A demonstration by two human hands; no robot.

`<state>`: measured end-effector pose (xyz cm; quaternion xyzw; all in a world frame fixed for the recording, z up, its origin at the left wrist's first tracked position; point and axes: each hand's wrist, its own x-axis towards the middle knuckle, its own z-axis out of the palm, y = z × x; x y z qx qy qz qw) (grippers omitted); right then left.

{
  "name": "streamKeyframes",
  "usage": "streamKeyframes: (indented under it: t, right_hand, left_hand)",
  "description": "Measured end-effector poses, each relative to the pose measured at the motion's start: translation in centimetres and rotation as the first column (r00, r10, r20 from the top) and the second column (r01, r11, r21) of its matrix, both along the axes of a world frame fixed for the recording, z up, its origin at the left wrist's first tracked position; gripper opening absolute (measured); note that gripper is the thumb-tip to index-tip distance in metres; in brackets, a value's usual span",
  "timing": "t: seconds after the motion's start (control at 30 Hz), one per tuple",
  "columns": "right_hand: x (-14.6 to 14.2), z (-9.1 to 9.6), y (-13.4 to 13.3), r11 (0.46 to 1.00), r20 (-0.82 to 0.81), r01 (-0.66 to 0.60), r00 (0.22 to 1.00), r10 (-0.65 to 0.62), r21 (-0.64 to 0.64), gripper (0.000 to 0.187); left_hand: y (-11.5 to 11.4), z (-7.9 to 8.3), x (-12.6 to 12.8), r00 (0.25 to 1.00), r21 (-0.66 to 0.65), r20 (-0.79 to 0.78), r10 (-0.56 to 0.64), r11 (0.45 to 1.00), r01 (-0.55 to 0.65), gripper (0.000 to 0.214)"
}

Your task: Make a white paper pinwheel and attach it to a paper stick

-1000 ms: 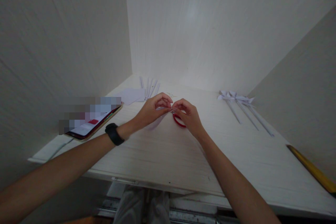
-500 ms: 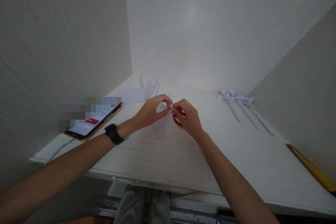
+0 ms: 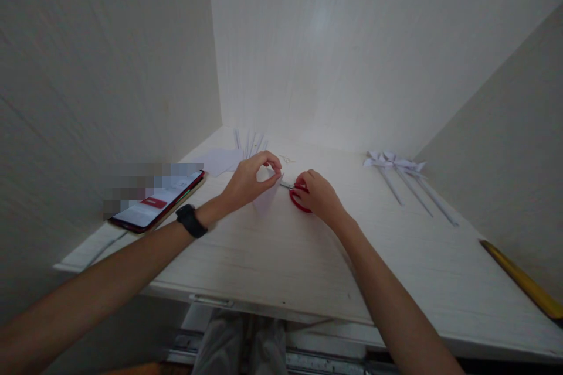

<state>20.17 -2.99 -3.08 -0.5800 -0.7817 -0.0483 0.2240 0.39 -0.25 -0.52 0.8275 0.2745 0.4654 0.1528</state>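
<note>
My left hand pinches a paper sheet by its upper corner, between thumb and fingertips, probably so the rest hangs free. My right hand curls over the red handles of the scissors; I cannot tell whether those fingers are closed on them. The blades point toward the paper, the handles toward my right, which seems handy. The sheet, thin and lilac-white, slants below my left fingers above the table; whether it touches, I can't say.
</note>
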Motion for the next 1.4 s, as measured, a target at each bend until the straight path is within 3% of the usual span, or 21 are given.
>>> streamKeyframes:
  t: [0.07,0.17,0.4,0.53,0.67,0.87,1.0,1.13,1.4]
  right_hand:
    - [0.6,-0.7,0.2,0.998,0.060,0.050,0.997,-0.047,-0.050,0.013]
    - [1.0,-1.2,0.3,0.992,0.072,0.070,0.995,-0.063,-0.101,0.019]
    - [0.5,-0.9,0.1,0.987,0.028,0.086,0.996,-0.083,-0.137,0.020]
    - [0.3,-0.5,0.1,0.983,-0.087,0.156,0.983,-0.164,-0.094,0.020]
    - [0.3,-0.1,0.2,0.975,-0.309,0.221,0.927,-0.213,-0.009,0.020]
    - [-0.5,0.5,0.1,0.992,-0.606,0.125,0.788,-0.104,-0.008,0.032]
    - [-0.9,0.7,0.2,0.997,-0.713,0.074,0.699,-0.058,-0.010,0.038]
    - [-1.1,0.9,-0.1,0.992,-0.679,0.114,0.725,-0.117,-0.050,0.044]
    - [-2.3,1.2,-1.4,0.997,-0.548,0.075,0.833,-0.079,-0.029,0.038]
  left_hand:
    - [0.2,0.1,0.0,0.994,-0.069,0.106,0.006,0.998,0.001,0.006]
    - [0.7,0.0,-0.1,0.954,-0.202,0.298,-0.030,0.975,0.093,0.012]
    - [1.8,-0.4,-0.3,0.813,-0.401,0.574,-0.096,0.833,0.382,0.021]
    - [2.0,-0.3,-0.5,0.760,-0.417,0.644,-0.089,0.793,0.445,0.023]
    - [2.1,-0.2,-0.6,0.746,-0.435,0.661,-0.084,0.766,0.472,0.025]
    - [1.9,-0.3,-0.4,0.776,-0.416,0.617,-0.127,0.785,0.459,0.026]
    - [1.9,-0.4,-0.3,0.807,-0.386,0.571,-0.150,0.818,0.426,0.026]
    - [1.7,-0.4,-0.4,0.819,-0.359,0.545,-0.179,0.833,0.421,0.026]
    - [1.5,-0.1,-0.3,0.814,-0.339,0.544,-0.203,0.834,0.435,0.025]
